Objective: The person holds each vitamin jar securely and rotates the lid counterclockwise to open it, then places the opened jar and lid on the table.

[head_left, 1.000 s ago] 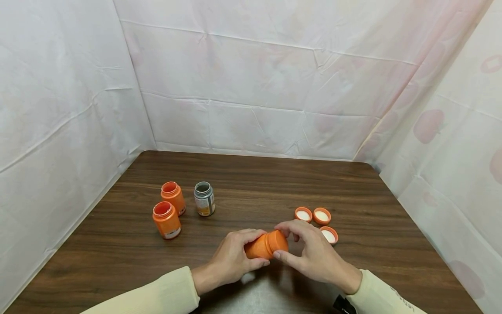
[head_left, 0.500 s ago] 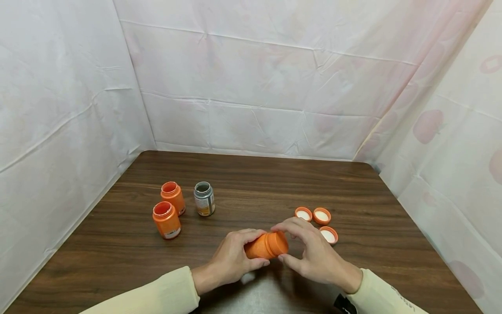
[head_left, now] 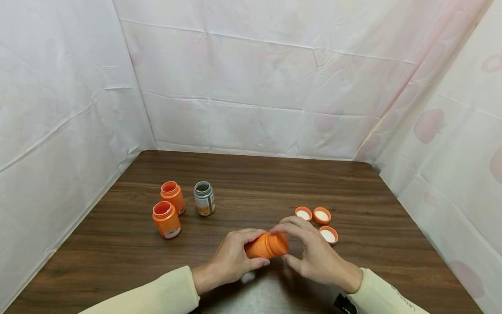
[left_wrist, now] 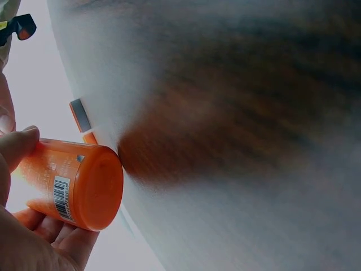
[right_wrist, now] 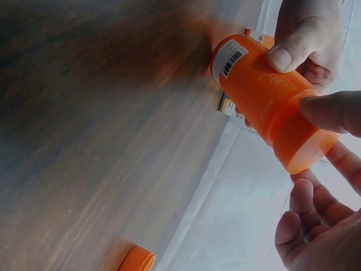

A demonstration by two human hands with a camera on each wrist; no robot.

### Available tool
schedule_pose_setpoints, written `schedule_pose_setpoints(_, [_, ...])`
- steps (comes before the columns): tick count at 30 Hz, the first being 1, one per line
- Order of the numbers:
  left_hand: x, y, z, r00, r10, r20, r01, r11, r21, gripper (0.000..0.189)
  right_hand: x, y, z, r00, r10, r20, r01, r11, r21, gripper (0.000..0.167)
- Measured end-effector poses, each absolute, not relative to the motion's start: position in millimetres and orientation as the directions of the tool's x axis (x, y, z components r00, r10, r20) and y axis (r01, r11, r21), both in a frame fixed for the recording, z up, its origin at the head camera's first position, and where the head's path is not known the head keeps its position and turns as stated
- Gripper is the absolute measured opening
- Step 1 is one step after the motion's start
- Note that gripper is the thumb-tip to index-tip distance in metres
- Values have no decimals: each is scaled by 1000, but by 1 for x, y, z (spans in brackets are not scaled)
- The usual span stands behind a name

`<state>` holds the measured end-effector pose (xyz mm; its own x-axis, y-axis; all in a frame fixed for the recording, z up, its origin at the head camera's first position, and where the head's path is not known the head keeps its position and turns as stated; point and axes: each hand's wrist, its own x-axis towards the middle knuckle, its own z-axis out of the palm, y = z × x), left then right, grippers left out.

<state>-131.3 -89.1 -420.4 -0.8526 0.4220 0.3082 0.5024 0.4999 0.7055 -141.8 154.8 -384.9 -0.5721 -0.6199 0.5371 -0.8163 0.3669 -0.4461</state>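
Observation:
Tilted on its side just above the table, an orange bottle [head_left: 256, 249] is gripped around its body by my left hand [head_left: 231, 261]. Its orange screw cap [head_left: 279, 244] sits on the neck and points to the right. My right hand [head_left: 318, 257] holds the cap between thumb and fingers. The right wrist view shows the right thumb [right_wrist: 333, 112] on one side of the cap [right_wrist: 299, 141], with fingertips on the opposite side. In the left wrist view the bottle's base [left_wrist: 101, 189] and a barcode label [left_wrist: 63, 197] are visible.
Two uncapped orange bottles [head_left: 167, 222] and an uncapped grey bottle [head_left: 205, 203] stand upright at the left of the wooden table [head_left: 251, 174]. Behind my right hand lie three orange caps [head_left: 322, 215], white insides up. White sheeting [head_left: 251, 87] encloses the back and sides.
My right thumb and fingertips have shifted slightly around the cap, the thumb to the right and the fingers a little left. The left hand and bottle body have stayed in place.

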Motion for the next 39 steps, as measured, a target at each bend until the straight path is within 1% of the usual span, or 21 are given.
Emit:
schedule_pose_setpoints(6, [-131,-88,-420,-851,416,321,511,513,690,55,-141,153,-383,-595,-615,517,-797,368,-480,69])
schedule_pose_setpoints(9, [-130,-88,-420,-851,414,324,512,512,690,54,-140,152,-383,-615,-602,509,-783,392,-483,67])
schedule_pose_setpoints(12, [-130,-88,-420,-852,412,323,510,513,690,53,-139,151,-382,-654,-578,488,-755,454,-473,60])
schedule_pose_setpoints(17, [-129,-89,-419,-859,413,302,493,509,706,53,-135,152,-381,-755,-503,421,-656,586,-476,52])
schedule_pose_setpoints(20, [-129,-90,-419,-862,412,296,486,501,716,53,-135,152,-380,-790,-466,399,-613,618,-492,51])
schedule_pose_setpoints(23, [-129,-90,-419,-863,411,294,482,497,722,53,-135,152,-380,-811,-447,378,-585,624,-517,49])
schedule_pose_setpoints(30, [-129,-89,-419,-863,412,292,481,496,723,52,-139,150,-380,-836,-443,325,-548,636,-544,45])
schedule_pose_setpoints(35, [-129,-89,-419,-863,413,289,481,502,719,52,-140,150,-380,-826,-464,319,-560,616,-554,38])
schedule_pose_setpoints(39, [-129,-89,-420,-862,414,293,485,504,715,52,-140,152,-380,-812,-481,331,-580,597,-555,37])
